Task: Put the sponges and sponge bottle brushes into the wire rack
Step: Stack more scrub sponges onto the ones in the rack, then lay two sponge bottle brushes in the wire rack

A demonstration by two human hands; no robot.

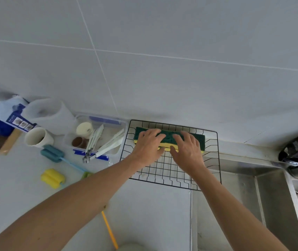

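A black wire rack (170,176) lies on the white counter against the wall. Green-topped yellow sponges (169,137) lie in a row along its far side. My left hand (149,144) grips the left sponge, fingers on the green top and thumb on the yellow edge. My right hand (188,147) holds the right sponge the same way. A teal sponge bottle brush (52,153) with a light blue handle lies on the counter to the left. A yellow sponge bottle brush (52,178) lies below it; my left forearm hides part of its handle.
A clear plastic container (106,122) with tongs and small cups stands left of the rack. A white cup (37,137), a jug and a blue-white packet are further left. A steel sink (253,192) lies to the right, with a dark bag at its far corner.
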